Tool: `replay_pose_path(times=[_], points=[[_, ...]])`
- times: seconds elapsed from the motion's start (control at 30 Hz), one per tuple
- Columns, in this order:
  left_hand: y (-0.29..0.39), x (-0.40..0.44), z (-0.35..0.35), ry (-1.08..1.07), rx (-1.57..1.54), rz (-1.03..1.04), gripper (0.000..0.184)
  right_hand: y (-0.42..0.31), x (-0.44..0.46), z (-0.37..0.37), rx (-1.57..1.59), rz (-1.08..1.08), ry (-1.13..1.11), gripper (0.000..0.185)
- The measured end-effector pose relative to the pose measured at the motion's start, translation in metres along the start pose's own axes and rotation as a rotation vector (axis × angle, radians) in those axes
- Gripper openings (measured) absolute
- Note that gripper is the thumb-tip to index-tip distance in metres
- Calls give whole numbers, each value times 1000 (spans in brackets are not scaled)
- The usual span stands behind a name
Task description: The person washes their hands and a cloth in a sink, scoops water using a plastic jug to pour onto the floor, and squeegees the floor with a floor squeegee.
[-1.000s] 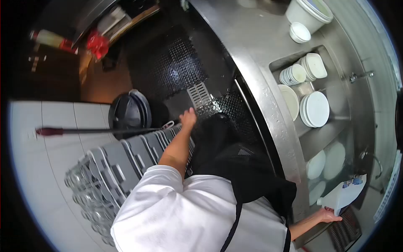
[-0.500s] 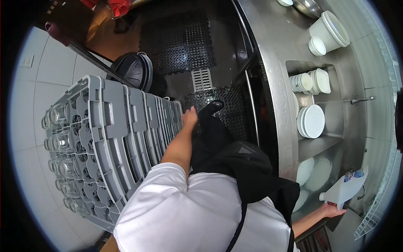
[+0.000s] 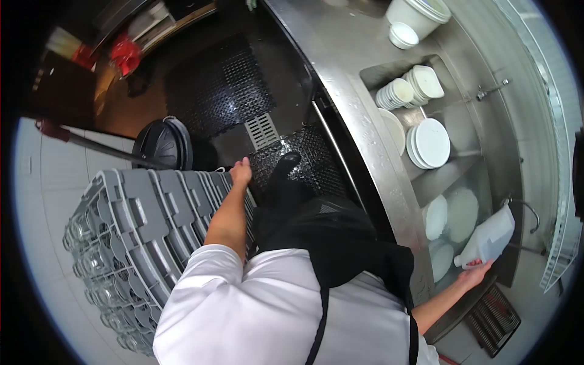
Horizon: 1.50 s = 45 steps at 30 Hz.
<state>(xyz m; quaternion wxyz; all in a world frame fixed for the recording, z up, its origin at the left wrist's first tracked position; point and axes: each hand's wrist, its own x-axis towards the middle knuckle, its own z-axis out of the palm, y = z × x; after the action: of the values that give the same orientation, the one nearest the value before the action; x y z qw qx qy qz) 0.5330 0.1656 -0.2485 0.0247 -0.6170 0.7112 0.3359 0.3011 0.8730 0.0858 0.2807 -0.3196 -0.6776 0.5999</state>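
Observation:
My right hand (image 3: pixel 474 277) grips a white plastic jug (image 3: pixel 490 238) by its handle. The jug lies tilted, its mouth pointing down and left above the right-hand sink basin's edge. Under it, several white plates (image 3: pixel 461 213) sit in cloudy water. My left hand (image 3: pixel 241 173) hangs low beside the far end of the stacked grey dish racks (image 3: pixel 137 204), its fingers loosely apart with nothing seen in them. Whether it touches the racks I cannot tell.
Stacked white plates (image 3: pixel 432 143) and small bowls (image 3: pixel 396 93) stand in the other basin, near a faucet (image 3: pixel 493 90). White tubs (image 3: pixel 420 15) are on the steel counter (image 3: pixel 340 67). A black bin (image 3: pixel 161 146), glasses (image 3: pixel 97 261), floor drain (image 3: pixel 262 131) and black mats (image 3: pixel 213 85) lie around.
My view has turned and shifted, so the racks and sinks sit differently in it. The jug in my right hand has moved further over the water-filled basin.

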Motion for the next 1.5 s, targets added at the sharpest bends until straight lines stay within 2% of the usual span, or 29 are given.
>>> replay_pose_path(times=[0.07,0.17,0.3,0.33,0.4,0.43,0.47,0.5,0.53,0.57,0.6,0.63,0.67,0.7,0.87,0.93,1.03,1.13,1.2,1.23,1.27,1.3,1.33,1.37,1.4,1.47,1.5], points=[[-1,-4,-8,-4,15,-31,57,-2,-18,3,-68,-55,19,49],[-2,-6,-17,-28,35,-56,56,6,-20,-9,-57,32,-1,48],[7,-17,-21,-32,51,-42,57,8,-32,3,-42,-6,141,55],[8,-17,-19,-46,50,-38,56,22,-12,-3,-154,-56,169,59],[9,-23,-28,-95,57,-16,59,52,18,-11,-532,-453,98,56],[14,-23,-24,-138,62,15,61,33,-7,10,-600,-418,120,52],[3,-10,-15,-164,-7,41,65,57,31,1,-769,-291,181,50],[-15,4,-2,-206,-77,74,69,65,37,6,-882,-422,217,47],[-11,-3,-2,-218,-147,62,77,83,52,9,-1053,-662,290,45],[-6,-5,-6,-299,-200,-46,67,90,53,20,-1031,-719,298,49],[-56,44,25,-250,-171,135,62,89,50,31,-1020,-859,252,50],[-54,41,22,-192,-62,135,56,96,58,40,-1099,-903,169,47],[-48,27,15,-209,-113,122,55,105,58,48,-1158,-910,80,40],[-49,26,12,-237,-125,19,53,116,59,57,-1244,-881,32,39],[-53,-3,-14,-228,-124,0,51,167,62,79,-1384,-714,-229,50],[-62,-13,-22,-201,-103,86,51,181,64,84,-1395,-723,-345,52],[-69,-30,-36,-171,-61,165,52,144,42,101,-1429,-598,-534,58],[-95,-22,-23,-133,33,140,52,128,53,114,-1176,-188,-129,64],[-102,-14,-27,-148,86,60,52,135,76,95,-396,278,-142,64],[-87,-23,-23,-183,84,15,52,168,101,83,-298,244,-145,60],[-49,-56,-40,-148,159,105,52,152,73,82,96,239,-155,54],[-45,-55,-37,-115,193,151,50,136,62,76,79,230,-79,43],[-49,-46,-27,-130,98,160,50,116,48,71,95,307,-72,30],[-28,-56,-32,-122,179,169,50,108,41,62,112,245,-130,25],[-27,-48,-25,-169,102,159,49,99,38,59,134,183,-179,23],[14,-76,-34,-155,73,159,46,62,7,73,256,158,-240,22],[9,-67,-19,-128,83,211,45,52,2,75,308,129,-300,21]])
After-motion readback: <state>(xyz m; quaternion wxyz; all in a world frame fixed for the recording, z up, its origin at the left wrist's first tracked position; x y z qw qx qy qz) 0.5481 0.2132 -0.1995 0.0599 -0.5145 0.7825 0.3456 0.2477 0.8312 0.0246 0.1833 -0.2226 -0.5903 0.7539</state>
